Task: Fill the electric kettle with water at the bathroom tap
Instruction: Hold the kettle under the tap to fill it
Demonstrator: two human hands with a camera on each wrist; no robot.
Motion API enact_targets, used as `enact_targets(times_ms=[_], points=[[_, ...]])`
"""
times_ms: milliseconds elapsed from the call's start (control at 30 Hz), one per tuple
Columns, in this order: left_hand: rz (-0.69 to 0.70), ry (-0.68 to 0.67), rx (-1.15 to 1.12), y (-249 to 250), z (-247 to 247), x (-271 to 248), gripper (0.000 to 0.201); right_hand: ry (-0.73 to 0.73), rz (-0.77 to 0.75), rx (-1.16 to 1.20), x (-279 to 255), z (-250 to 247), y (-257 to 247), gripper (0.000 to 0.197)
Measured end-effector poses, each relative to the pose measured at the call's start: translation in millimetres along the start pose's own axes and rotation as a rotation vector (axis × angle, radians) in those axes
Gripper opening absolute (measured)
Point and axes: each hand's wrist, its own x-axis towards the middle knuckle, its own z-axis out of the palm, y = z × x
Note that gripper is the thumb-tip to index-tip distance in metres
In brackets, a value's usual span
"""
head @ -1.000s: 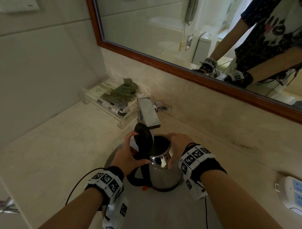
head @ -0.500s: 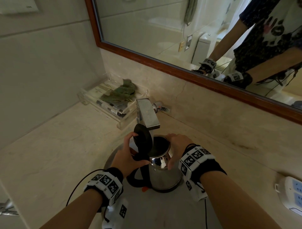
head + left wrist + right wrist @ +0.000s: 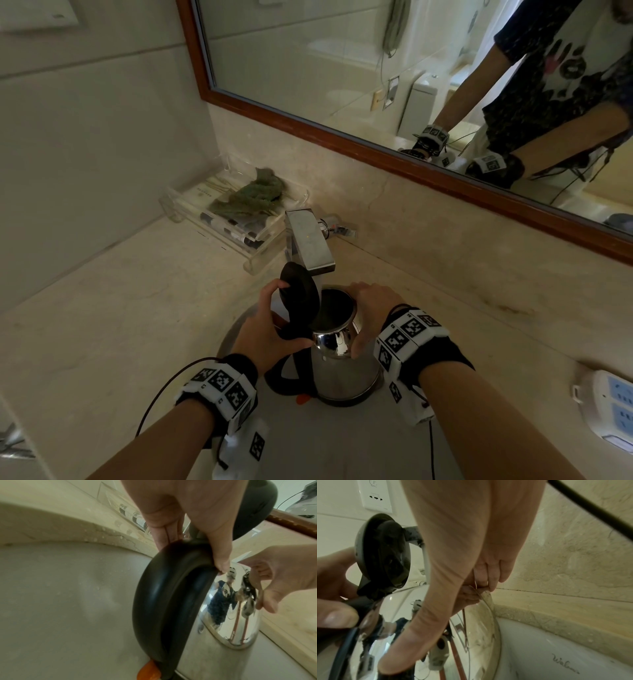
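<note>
A stainless steel electric kettle stands upright in the sink basin, its mouth under the square chrome tap. Its black lid is tipped up and open. My left hand grips the top of the black handle, with one finger up against the lid's edge. My right hand wraps the kettle's shiny upper body, thumb on the near side and fingers over the far rim. In the right wrist view the lid stands up beside my right hand. The kettle's inside looks dark.
A clear acrylic tray with toiletries and a green leafy item sits behind and left of the tap. A wood-framed mirror runs along the back wall. A white power strip lies on the counter at right. Marble counter surrounds the basin.
</note>
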Motion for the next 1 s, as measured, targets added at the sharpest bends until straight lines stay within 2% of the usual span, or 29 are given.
enact_targets(times_ms=[133,467,1000], points=[[-0.011,0.005,-0.001,0.3,-0.6,0.7,0.095,-0.008,0.015,0.01,1.2,0.3,0.1,0.076],[-0.011,0.003,-0.003,0.7,-1.1,0.6,0.098,-0.019,0.01,-0.022,-0.7,-0.1,-2.1,0.093],[-0.026,-0.002,0.019,2.8,-1.6,0.2,0.099,-0.01,-0.011,-0.03,-5.3,-2.2,-4.5,0.098]])
